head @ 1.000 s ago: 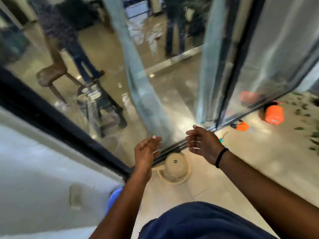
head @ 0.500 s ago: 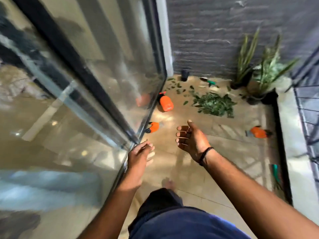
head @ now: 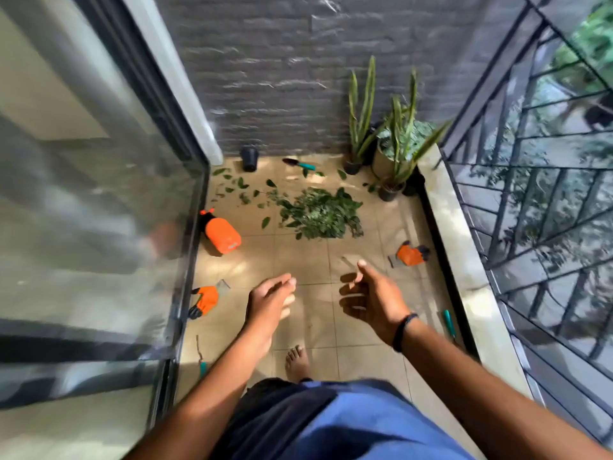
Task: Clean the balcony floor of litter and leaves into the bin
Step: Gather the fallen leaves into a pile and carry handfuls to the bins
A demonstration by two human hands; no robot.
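A heap of green leaves [head: 320,214] lies on the beige tiled balcony floor [head: 300,257] toward the far wall, with loose single leaves [head: 240,187] scattered to its left. My left hand [head: 270,302] hovers over the tiles with fingers straight and holds nothing. My right hand [head: 371,298] is beside it, fingers loosely bent, empty too. Both hands are well short of the leaves. No bin is in view.
An orange spray bottle [head: 220,234] lies by the glass sliding door [head: 99,210]. Orange gloves lie at left [head: 205,300] and right [head: 411,254]. A teal trowel [head: 300,164], a black pot [head: 249,158] and potted plants [head: 393,144] line the far wall. Railing [head: 530,194] bounds the right.
The view has swung from the glass door and the room behind it to the balcony floor. Both hands have come away from the door and now hang over the tiles.
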